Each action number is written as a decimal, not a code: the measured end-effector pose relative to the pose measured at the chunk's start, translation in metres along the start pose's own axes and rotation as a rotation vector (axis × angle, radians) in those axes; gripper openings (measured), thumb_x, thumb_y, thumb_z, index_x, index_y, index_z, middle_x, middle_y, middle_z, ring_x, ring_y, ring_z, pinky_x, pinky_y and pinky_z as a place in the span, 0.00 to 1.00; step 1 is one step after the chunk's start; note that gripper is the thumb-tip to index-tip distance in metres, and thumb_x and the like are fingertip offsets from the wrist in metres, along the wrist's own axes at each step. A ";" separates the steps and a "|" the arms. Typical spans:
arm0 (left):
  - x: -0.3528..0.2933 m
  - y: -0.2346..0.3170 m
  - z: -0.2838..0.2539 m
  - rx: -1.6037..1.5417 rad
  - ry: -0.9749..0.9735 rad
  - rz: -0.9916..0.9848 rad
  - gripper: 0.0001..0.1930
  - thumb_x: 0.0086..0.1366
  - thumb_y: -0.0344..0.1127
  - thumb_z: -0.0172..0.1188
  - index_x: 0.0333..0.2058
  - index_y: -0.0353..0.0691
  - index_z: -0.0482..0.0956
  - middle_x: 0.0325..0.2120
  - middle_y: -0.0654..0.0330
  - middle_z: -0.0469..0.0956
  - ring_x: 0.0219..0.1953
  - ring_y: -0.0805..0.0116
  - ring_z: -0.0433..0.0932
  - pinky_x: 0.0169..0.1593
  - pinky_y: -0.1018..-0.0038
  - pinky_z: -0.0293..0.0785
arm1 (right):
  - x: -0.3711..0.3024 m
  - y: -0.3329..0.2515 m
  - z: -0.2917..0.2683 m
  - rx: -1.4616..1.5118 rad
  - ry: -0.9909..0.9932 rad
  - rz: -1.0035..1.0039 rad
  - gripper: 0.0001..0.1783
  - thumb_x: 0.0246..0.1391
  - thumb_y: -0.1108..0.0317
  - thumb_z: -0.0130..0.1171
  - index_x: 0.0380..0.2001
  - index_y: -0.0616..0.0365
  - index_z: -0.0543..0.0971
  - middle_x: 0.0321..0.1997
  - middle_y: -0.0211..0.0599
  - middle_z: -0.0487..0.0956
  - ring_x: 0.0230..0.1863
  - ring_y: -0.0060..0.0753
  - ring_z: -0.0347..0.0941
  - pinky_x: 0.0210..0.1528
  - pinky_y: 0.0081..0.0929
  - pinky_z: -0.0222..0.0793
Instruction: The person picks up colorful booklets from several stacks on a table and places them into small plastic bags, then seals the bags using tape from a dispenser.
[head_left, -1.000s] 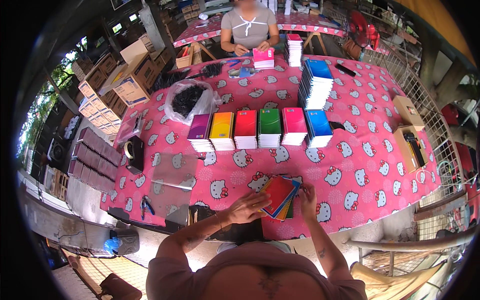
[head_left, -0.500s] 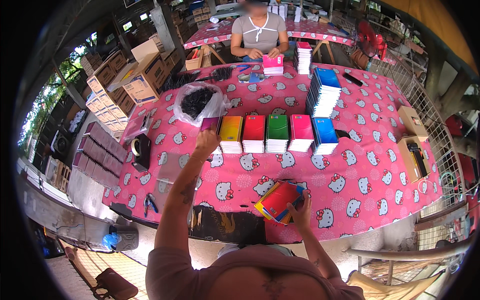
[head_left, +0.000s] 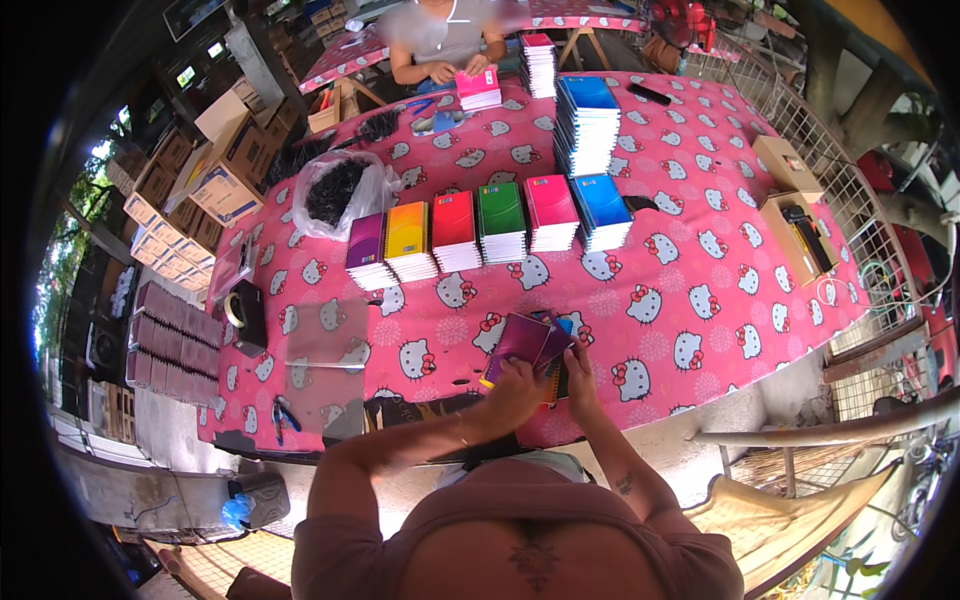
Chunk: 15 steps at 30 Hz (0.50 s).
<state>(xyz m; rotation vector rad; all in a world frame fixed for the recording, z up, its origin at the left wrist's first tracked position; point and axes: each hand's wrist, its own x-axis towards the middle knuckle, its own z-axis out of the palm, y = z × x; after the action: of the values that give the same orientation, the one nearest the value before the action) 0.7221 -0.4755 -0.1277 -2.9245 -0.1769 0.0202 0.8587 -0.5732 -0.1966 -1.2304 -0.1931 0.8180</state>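
Observation:
Close to the table's near edge, my left hand [head_left: 515, 385] has its fingers closed on a purple spiral notebook [head_left: 513, 343]. My right hand [head_left: 580, 378] grips a fanned bundle of notebooks against it, with another purple cover [head_left: 556, 344] and a bit of blue showing; the rest is covered by my hands. Beyond them runs a row of notebook stacks: purple [head_left: 367, 236], yellow [head_left: 408, 228], red [head_left: 453, 216], green [head_left: 501, 207], pink [head_left: 551, 200] and blue [head_left: 601, 200]. Behind the blue one rises a taller blue stack [head_left: 588, 95].
A plastic bag of black binding coils [head_left: 338, 193] lies left of the row. Nearer me are a tape dispenser [head_left: 245, 315] and pliers [head_left: 286, 415]. Across the table a co-worker [head_left: 440, 50] handles pink notebooks [head_left: 478, 88]. Cardboard boxes [head_left: 795, 235] sit at the right edge.
My left hand has come back from the purple stack to the bundle with a purple notebook. Purple covers now lie over the red one in my right hand. The view has shifted.

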 end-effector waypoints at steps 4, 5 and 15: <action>0.030 -0.024 -0.084 -0.706 -0.321 -0.116 0.20 0.67 0.40 0.57 0.53 0.34 0.72 0.43 0.43 0.77 0.43 0.46 0.80 0.41 0.56 0.80 | -0.003 0.003 -0.008 -0.008 0.108 -0.007 0.32 0.57 0.63 0.67 0.60 0.65 0.68 0.55 0.41 0.74 0.53 0.31 0.73 0.55 0.29 0.69; 0.020 -0.037 -0.073 -0.679 -0.059 -0.177 0.21 0.68 0.40 0.57 0.54 0.34 0.71 0.42 0.43 0.78 0.43 0.47 0.80 0.42 0.57 0.79 | -0.011 0.001 0.006 -0.029 0.085 -0.049 0.32 0.56 0.62 0.67 0.59 0.65 0.68 0.53 0.41 0.75 0.52 0.32 0.74 0.54 0.29 0.70; -0.064 -0.085 0.024 -1.334 0.247 -0.316 0.30 0.62 0.31 0.58 0.63 0.34 0.64 0.54 0.44 0.71 0.57 0.49 0.72 0.60 0.58 0.67 | -0.019 -0.020 0.077 0.083 -0.155 0.140 0.26 0.50 0.69 0.69 0.52 0.60 0.73 0.44 0.37 0.81 0.42 0.33 0.80 0.44 0.38 0.80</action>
<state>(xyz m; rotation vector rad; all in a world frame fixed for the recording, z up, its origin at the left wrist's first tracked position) 0.6475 -0.3956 -0.1331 -4.0627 -0.9062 -0.7944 0.8121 -0.5289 -0.1455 -1.1116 -0.1980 1.0339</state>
